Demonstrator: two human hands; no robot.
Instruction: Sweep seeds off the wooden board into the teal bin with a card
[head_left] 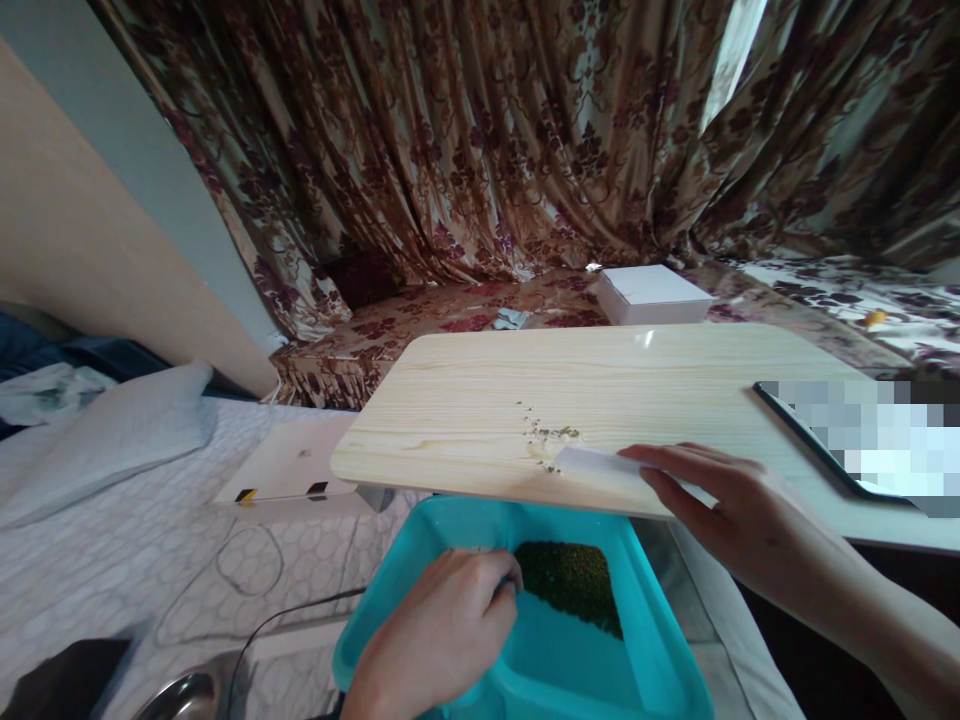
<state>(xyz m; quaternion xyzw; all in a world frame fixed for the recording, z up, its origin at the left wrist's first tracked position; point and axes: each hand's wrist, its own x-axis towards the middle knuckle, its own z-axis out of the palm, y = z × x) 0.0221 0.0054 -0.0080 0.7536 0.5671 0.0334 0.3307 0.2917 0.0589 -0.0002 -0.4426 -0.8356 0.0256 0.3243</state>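
The white strip (604, 467) is pinched between the thumb and fingers of the right hand (720, 495). The fingers of the left hand (457, 620) are curled together over the turquoise container (574, 675); whether anything is held inside them cannot be told.

The strip is seen as thin, plain, flat and straight-edged, its right end partly covered by the fingers. It is held low at the near edge of the pale wood-grain tabletop (465, 390). Its long axis is laid roughly from nine to three o'clock, with the free end pointed at nine, right beside scattered granules (555, 434) coloured green-brown and dark.

Below the strip, at six o'clock, the container is divided into compartments; in the right one, dark green and brownish granules (574, 585) are heaped toward the far end. At three o'clock on the tabletop a dark-edged tablet (847, 440) is placed, its screen blurred out by blocks.

Farther out, a white box (652, 290) is set at one o'clock, beyond the tabletop. At nine o'clock a flat white carton (292, 460) is marked with black and yellow patches; its small printed mark cannot be read. At seven o'clock a metal bowl (184, 695) is partly shown. Twelve o'clock is filled by a floral curtain (465, 130).
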